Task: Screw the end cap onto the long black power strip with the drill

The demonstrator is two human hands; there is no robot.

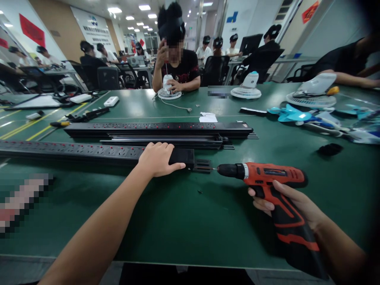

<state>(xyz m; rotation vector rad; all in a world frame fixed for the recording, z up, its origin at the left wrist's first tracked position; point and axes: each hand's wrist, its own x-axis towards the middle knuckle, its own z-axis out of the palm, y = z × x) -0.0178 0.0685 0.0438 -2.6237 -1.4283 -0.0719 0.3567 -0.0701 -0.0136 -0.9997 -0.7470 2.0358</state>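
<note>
My left hand grips a long black power strip near its right end, with fingers over the far side and the thumb along the near edge. Red switches and socket slots run along the strip's top. Thin dark prongs stick out past its end. In my right hand is an orange and black cordless drill, held by the handle. Its bit points left at the prongs; whether it touches them I cannot tell. Behind lie a second power strip and an opened black housing.
A tiny dark piece lies on the green table. Blue fan blades and a black lump are at right. Across the table a person handles a white fan. A screwdriver lies at left.
</note>
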